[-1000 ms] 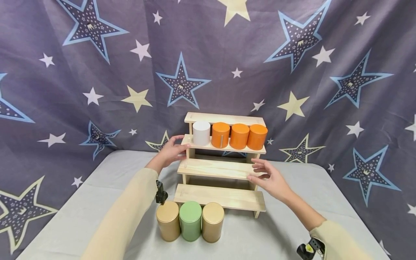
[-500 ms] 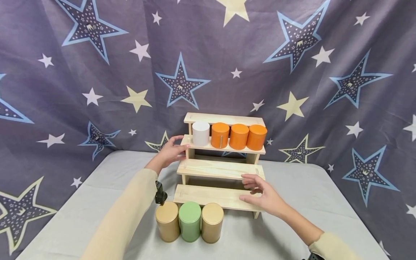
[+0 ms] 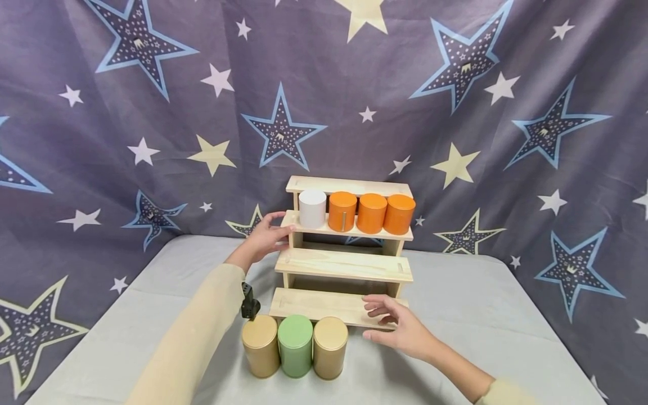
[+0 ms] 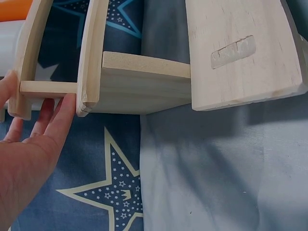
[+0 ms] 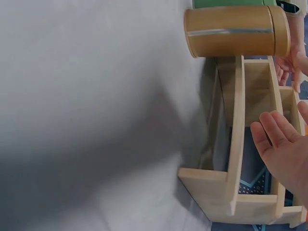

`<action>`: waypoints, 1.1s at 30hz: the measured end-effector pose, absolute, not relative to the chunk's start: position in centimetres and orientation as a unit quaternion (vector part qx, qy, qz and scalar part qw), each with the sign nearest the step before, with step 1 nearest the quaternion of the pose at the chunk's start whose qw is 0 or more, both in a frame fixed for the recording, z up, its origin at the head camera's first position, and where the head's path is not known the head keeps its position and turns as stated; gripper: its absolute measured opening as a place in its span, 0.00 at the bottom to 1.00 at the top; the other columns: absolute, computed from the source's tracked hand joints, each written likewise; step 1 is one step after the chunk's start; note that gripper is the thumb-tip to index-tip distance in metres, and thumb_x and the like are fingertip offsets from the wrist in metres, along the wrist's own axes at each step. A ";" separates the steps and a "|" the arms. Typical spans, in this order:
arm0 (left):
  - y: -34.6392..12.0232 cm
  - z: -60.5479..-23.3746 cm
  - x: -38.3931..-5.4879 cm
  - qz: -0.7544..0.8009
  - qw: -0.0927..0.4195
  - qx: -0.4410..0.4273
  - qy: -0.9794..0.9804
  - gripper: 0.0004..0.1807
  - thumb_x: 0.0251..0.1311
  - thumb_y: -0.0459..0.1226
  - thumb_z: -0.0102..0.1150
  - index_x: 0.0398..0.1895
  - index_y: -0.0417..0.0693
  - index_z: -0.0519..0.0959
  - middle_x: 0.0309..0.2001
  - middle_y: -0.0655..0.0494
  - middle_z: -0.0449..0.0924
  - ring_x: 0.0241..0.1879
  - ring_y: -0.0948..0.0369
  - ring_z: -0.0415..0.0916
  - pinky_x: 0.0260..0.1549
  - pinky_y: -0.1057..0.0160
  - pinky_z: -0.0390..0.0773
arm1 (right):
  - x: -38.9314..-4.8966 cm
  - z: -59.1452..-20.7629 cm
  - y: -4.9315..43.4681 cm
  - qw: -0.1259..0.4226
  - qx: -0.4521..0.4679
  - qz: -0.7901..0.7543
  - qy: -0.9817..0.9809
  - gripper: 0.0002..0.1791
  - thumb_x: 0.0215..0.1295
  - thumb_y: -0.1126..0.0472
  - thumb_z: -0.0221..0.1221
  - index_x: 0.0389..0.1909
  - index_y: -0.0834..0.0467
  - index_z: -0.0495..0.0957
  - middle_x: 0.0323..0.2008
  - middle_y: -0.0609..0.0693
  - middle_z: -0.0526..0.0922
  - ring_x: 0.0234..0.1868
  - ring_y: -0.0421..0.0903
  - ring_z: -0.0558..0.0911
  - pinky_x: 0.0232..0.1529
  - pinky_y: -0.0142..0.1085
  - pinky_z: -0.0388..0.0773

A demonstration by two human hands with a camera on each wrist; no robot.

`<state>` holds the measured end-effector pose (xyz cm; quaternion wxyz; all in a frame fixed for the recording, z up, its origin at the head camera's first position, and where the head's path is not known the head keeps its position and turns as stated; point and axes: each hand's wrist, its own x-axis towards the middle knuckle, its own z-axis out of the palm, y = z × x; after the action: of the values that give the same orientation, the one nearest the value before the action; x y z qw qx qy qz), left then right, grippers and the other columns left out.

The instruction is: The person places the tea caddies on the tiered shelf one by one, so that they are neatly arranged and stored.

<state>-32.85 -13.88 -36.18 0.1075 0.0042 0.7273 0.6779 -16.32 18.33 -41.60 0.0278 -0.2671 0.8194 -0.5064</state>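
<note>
A pale wooden stepped shelf (image 3: 344, 263) stands in the middle of the head view. My left hand (image 3: 263, 239) holds its left side at the second tier from the top, thumb at the plank and fingers at the side support (image 4: 48, 88). Over the right part of the lowest step, my right hand (image 3: 400, 329) hovers with fingers relaxed and nothing in it. To its left, a gold canister (image 3: 330, 354), a green canister (image 3: 296, 351) and another gold canister (image 3: 261, 354) stand in a row in front of the shelf.
On the second tier from the top sit a white canister (image 3: 312, 209) and three orange canisters (image 3: 342, 211). A light grey cloth (image 3: 450, 292) covers the table. Behind it hangs a star-patterned curtain (image 3: 344, 67).
My right hand has moved down and slightly left, from beside the third tier to the lowest step. My left hand keeps its place on the shelf, and the canisters have not moved.
</note>
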 end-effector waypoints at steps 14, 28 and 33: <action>-13.8 -36.0 -32.7 0.674 0.105 0.005 0.731 0.36 0.65 0.37 0.54 0.71 0.53 0.48 0.64 0.36 0.61 0.60 0.43 0.66 0.59 0.48 0.72 | -15.1 -43.7 16.8 0.053 -0.297 -0.524 0.796 0.31 0.55 0.60 0.67 0.59 0.61 0.68 0.48 0.63 0.77 0.47 0.46 0.79 0.46 0.36 0.79; -13.7 -35.8 -32.7 0.679 0.104 0.003 0.727 0.36 0.65 0.36 0.53 0.71 0.53 0.48 0.64 0.36 0.61 0.60 0.43 0.66 0.59 0.48 0.72 | -15.1 -45.6 14.6 0.076 -0.290 -0.541 0.786 0.34 0.51 0.59 0.69 0.59 0.56 0.68 0.50 0.55 0.78 0.47 0.35 0.76 0.45 0.35 0.78; -13.7 -36.0 -32.7 0.678 0.105 0.000 0.727 0.36 0.65 0.36 0.54 0.71 0.53 0.48 0.64 0.36 0.62 0.60 0.43 0.66 0.59 0.48 0.72 | -15.1 -46.0 13.9 0.080 -0.286 -0.549 0.782 0.35 0.50 0.60 0.70 0.60 0.57 0.67 0.49 0.55 0.78 0.45 0.35 0.76 0.47 0.35 0.78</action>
<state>-32.72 -13.74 -35.95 0.1055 -0.0004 0.7275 0.6780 -15.10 13.87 -45.99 0.0803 -0.2858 0.7816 -0.5486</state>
